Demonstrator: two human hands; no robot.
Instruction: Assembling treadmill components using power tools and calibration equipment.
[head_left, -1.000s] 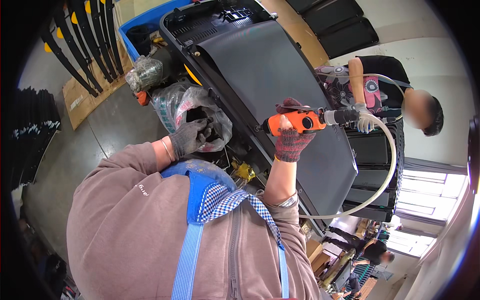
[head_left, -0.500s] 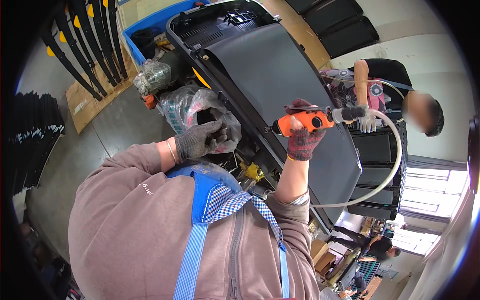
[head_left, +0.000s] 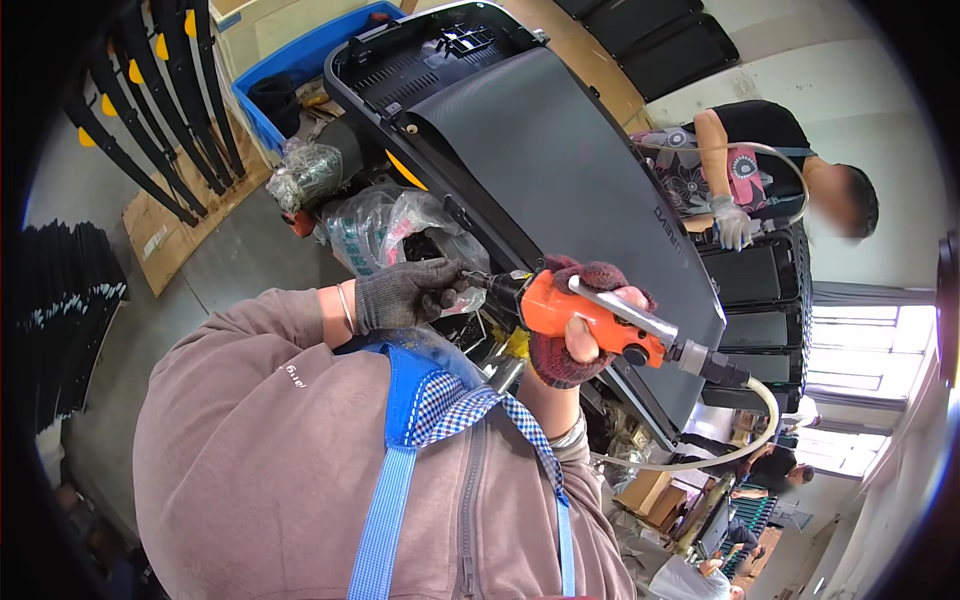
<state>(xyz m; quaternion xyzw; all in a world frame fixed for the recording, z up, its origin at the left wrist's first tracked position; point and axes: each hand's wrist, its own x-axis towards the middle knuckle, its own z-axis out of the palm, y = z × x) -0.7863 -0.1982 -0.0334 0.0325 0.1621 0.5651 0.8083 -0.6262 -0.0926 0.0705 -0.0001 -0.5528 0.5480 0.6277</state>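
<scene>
Two gloved hands up at chest. Right hand [head_left: 580, 325] wrapped tight round orange air screwdriver [head_left: 590, 322], nose aimed left; left hand [head_left: 405, 293] pinches tip, likely steadying bit. Big black panel [head_left: 560, 170] just behind.

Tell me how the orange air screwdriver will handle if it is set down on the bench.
The orange air screwdriver looks rigid and fairly dense, filling the right hand. Its rounded body may roll. The pale hose at its tail curves stiffly, so it would probably tug the tool sideways. The left hand pinches its tip.
</scene>
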